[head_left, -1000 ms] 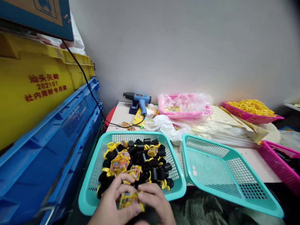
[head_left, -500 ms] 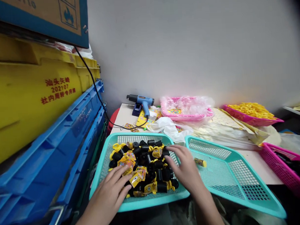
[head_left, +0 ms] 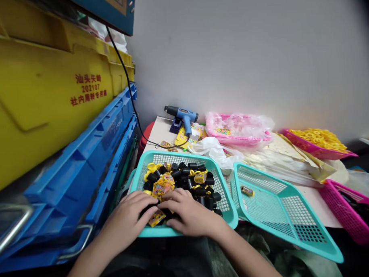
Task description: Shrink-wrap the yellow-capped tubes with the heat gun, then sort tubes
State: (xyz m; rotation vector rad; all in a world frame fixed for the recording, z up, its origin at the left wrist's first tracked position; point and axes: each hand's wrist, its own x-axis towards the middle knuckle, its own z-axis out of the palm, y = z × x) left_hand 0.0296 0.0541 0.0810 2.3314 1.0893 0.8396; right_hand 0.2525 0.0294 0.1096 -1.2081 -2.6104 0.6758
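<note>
OK, left hand (head_left: 131,215) and right hand (head_left: 185,213) sit close together, fingers curled into the pile of black cylinders (head_left: 209,202) and printed yellow sleeves (head_left: 162,187); can't tell if either grips a piece. Pile is inside the left teal basket (head_left: 232,223). Right teal basket (head_left: 271,208): one wrapped cylinder (head_left: 247,191) near its left end, mesh floor showing to the right, front corner past the table (head_left: 320,204) edge. Yellow crate (head_left: 28,95), left, reads 汕头矢崎 / 202107 / 社内周转专用箱. Farther back: blue heat gun (head_left: 185,114), label too small to read.
</note>
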